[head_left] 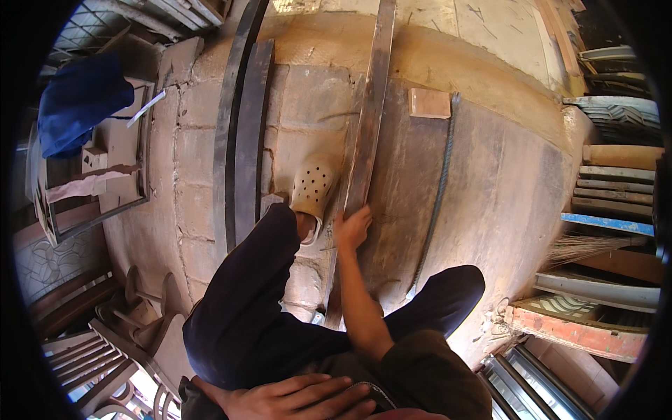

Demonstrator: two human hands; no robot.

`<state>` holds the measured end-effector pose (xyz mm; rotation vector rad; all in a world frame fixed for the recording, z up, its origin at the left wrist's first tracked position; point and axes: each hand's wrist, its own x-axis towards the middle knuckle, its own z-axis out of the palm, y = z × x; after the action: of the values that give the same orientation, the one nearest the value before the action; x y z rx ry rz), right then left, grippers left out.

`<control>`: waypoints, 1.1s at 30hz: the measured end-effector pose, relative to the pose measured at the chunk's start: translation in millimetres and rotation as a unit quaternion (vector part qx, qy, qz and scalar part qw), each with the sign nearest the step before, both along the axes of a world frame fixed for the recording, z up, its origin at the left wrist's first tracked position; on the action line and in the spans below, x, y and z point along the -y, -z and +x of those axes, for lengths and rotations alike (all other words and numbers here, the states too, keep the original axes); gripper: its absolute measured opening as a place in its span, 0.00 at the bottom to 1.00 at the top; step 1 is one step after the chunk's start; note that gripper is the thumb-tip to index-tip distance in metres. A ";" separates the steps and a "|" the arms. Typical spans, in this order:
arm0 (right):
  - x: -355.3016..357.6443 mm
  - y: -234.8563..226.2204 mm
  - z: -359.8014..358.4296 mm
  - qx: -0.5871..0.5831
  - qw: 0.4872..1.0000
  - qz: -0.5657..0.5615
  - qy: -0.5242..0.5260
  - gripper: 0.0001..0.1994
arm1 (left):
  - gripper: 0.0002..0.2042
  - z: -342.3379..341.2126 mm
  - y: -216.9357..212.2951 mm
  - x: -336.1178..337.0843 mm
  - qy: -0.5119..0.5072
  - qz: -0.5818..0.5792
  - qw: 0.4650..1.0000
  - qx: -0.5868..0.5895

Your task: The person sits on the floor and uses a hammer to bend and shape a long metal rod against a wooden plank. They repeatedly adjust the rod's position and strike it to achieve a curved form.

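A long dark wooden beam [374, 91] runs from the far edge down toward my lap, right of my foot. My right hand [353, 227] is closed on this beam at about its middle, and its fingers hide part of the edge. My left hand [304, 400] lies flat against my clothes at the lower edge, fingers stretched out and holding nothing. A beige clog [313, 185] with round holes is on my foot, close to the beam's left side. Left of the foot lie two more dark wooden beams, an outer one [229, 150] and an inner one [251, 140].
A twisted metal rod [443, 171] lies to the right, with a small wooden block [429, 103] at its far end. Stacked boards [616, 189] and a bristle bundle [581, 247] line the right side. Dark blue cloth [84, 101] and wooden chairs [133, 336] are at left.
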<state>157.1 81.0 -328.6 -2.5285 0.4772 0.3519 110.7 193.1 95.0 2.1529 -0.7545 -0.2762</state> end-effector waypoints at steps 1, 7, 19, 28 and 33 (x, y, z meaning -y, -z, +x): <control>0.6 -1.3 -20.9 0.010 1.000 0.014 0.001 0.32 | 0.25 -1.6 -0.2 2.5 -0.002 0.006 1.000 -0.001; -0.2 -1.5 -49.6 -0.005 1.000 0.009 0.023 0.37 | 0.27 2.2 -4.2 5.1 0.037 -0.007 0.999 -0.010; -21.5 -4.4 106.0 -0.010 0.999 0.036 0.004 0.40 | 0.28 19.0 -6.5 6.9 0.065 -0.020 0.998 0.001; -17.6 -10.0 98.9 -0.038 0.997 0.072 0.010 0.33 | 0.29 14.0 -4.1 -0.3 0.047 -0.027 0.999 -0.003; -19.3 -16.3 83.3 -0.002 0.997 0.079 0.004 0.34 | 0.31 11.6 0.6 -4.5 0.031 -0.036 0.999 -0.016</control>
<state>240.4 100.2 -312.3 -2.3728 0.4426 0.3762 122.3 197.6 94.5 2.0551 -0.8015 -0.3093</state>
